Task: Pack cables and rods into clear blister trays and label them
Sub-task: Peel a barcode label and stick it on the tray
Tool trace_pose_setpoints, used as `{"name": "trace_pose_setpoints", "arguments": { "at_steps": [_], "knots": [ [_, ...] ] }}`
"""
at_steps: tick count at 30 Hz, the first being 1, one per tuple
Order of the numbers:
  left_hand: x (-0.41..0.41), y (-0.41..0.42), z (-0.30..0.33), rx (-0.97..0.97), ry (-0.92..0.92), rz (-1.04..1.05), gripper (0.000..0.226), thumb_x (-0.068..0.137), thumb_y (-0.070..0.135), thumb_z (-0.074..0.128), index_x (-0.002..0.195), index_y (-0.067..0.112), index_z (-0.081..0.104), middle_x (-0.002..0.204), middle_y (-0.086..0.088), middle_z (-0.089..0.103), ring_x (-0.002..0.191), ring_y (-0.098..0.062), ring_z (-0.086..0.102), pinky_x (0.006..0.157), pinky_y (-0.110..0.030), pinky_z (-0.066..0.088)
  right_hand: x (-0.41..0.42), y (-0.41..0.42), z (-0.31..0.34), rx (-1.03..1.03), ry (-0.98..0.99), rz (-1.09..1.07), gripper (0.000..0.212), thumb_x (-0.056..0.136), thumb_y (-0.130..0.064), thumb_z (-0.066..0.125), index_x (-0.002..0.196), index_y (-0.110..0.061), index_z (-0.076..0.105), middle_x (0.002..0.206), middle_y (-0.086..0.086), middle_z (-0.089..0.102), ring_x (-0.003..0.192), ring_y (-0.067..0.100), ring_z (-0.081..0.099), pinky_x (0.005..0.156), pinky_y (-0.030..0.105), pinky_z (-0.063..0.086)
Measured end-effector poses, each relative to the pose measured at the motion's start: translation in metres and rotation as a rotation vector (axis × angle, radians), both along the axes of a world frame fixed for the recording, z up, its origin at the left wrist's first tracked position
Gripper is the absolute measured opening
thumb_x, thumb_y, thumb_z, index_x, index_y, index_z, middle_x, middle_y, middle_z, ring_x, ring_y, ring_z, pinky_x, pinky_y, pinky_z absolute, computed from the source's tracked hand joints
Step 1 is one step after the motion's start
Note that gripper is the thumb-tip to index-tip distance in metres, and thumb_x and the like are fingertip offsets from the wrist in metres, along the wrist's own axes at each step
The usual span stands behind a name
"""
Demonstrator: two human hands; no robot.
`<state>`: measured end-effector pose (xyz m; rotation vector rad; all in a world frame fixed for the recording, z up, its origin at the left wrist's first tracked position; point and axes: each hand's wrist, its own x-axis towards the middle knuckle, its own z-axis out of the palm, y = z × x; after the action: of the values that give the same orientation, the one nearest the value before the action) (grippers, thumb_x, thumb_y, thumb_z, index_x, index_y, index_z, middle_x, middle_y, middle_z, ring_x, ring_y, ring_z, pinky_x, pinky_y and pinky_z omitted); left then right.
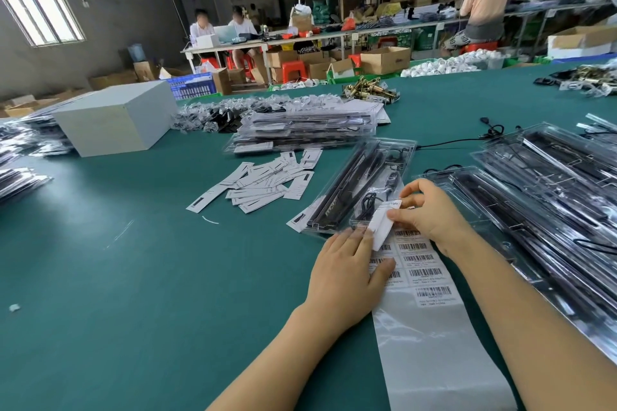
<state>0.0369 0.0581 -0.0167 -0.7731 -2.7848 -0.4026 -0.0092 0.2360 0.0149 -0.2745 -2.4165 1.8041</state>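
Note:
A clear blister tray (pixel 359 183) with black rods and a coiled black cable lies slanted on the green table, in front of me. A long strip of barcode labels (pixel 424 280) runs from under the tray's near end toward me. My left hand (pixel 347 274) rests flat on the strip, fingers straight, fingertips at the tray's near edge. My right hand (pixel 430 213) pinches a white label (pixel 382 227) that curls up off the strip, just at the tray's near end.
Loose white paper cards (pixel 267 182) lie left of the tray. Behind them are a stack of packed trays (pixel 303 130) and a grey box (pixel 113 117). More trays with rods (pixel 547 197) crowd the right side. People work at far tables.

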Motion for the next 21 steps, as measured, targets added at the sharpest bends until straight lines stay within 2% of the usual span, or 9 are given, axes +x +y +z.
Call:
{"name": "trace_pose_setpoints", "arguments": {
  "at_steps": [2, 5, 8, 11, 15, 17, 19, 21],
  "knots": [
    [0.0, 0.0, 0.0, 0.002, 0.005, -0.004, 0.065, 0.098, 0.055, 0.031, 0.151, 0.018, 0.026, 0.156, -0.001, 0.03, 0.144, -0.014, 0.019, 0.117, -0.025, 0.004, -0.001, -0.003, -0.004, 0.073, 0.016, -0.047, 0.033, 0.075, -0.007, 0.079, 0.093, -0.017, 0.052, 0.087, 0.005, 0.07, 0.078, 0.023, 0.069, 0.073, 0.043, 0.057],
    [0.002, 0.0, 0.0, 0.005, 0.005, -0.008, 0.063, 0.097, 0.056, 0.032, 0.15, 0.021, 0.028, 0.153, -0.002, 0.034, 0.144, -0.016, 0.02, 0.117, -0.027, 0.007, -0.003, -0.009, -0.008, 0.054, 0.017, -0.126, 0.032, 0.074, -0.008, 0.079, 0.092, -0.019, 0.054, 0.09, 0.003, 0.07, 0.083, 0.023, 0.069, 0.081, 0.048, 0.056],
    [0.001, 0.0, 0.0, -0.007, 0.004, -0.005, 0.063, 0.096, 0.058, 0.032, 0.149, 0.023, 0.029, 0.152, -0.003, 0.035, 0.143, -0.017, 0.021, 0.118, -0.03, 0.011, -0.004, -0.008, -0.006, -0.035, -0.017, -0.117, 0.031, 0.076, -0.002, 0.076, 0.094, -0.014, 0.055, 0.093, 0.006, 0.07, 0.083, 0.024, 0.07, 0.08, 0.047, 0.057],
    [0.002, -0.001, 0.0, 0.009, -0.025, -0.002, 0.063, 0.095, 0.06, 0.033, 0.149, 0.027, 0.029, 0.155, -0.006, 0.03, 0.143, -0.017, 0.02, 0.118, -0.03, 0.01, -0.005, -0.003, -0.001, -0.127, -0.07, -0.078, 0.032, 0.074, 0.005, 0.074, 0.096, -0.009, 0.056, 0.095, 0.009, 0.07, 0.081, 0.026, 0.07, 0.072, 0.043, 0.058],
    [0.001, -0.002, -0.001, 0.053, -0.053, 0.001, 0.063, 0.092, 0.062, 0.037, 0.147, 0.033, 0.029, 0.159, -0.008, 0.014, 0.142, -0.019, 0.018, 0.116, -0.03, 0.01, -0.006, -0.008, -0.001, -0.152, -0.085, -0.116, 0.028, 0.075, 0.005, 0.074, 0.094, -0.009, 0.058, 0.091, 0.006, 0.071, 0.08, 0.024, 0.07, 0.074, 0.044, 0.058],
    [0.002, -0.001, -0.002, 0.046, -0.044, 0.0, 0.063, 0.092, 0.062, 0.037, 0.147, 0.033, 0.029, 0.158, -0.008, 0.018, 0.141, -0.018, 0.018, 0.116, -0.03, 0.01, -0.008, -0.009, 0.0, -0.182, -0.095, -0.123, 0.028, 0.075, 0.004, 0.074, 0.094, -0.01, 0.059, 0.09, 0.004, 0.071, 0.078, 0.022, 0.069, 0.07, 0.041, 0.058],
    [0.002, -0.001, -0.002, 0.048, -0.046, 0.001, 0.064, 0.091, 0.063, 0.038, 0.148, 0.033, 0.028, 0.156, -0.008, 0.02, 0.142, -0.018, 0.015, 0.116, -0.03, 0.007, -0.009, -0.009, 0.0, -0.207, -0.1, -0.127, 0.028, 0.074, 0.005, 0.074, 0.093, -0.01, 0.059, 0.089, 0.004, 0.07, 0.076, 0.02, 0.068, 0.066, 0.037, 0.056],
    [0.002, 0.0, -0.003, 0.05, -0.062, 0.015, 0.066, 0.091, 0.064, 0.037, 0.148, 0.035, 0.024, 0.159, -0.01, 0.012, 0.145, -0.017, 0.006, 0.116, -0.03, -0.001, -0.011, -0.01, 0.0, -0.217, -0.1, -0.148, 0.028, 0.073, 0.005, 0.075, 0.091, -0.01, 0.06, 0.089, 0.004, 0.07, 0.076, 0.019, 0.066, 0.068, 0.037, 0.056]
  ]
}}
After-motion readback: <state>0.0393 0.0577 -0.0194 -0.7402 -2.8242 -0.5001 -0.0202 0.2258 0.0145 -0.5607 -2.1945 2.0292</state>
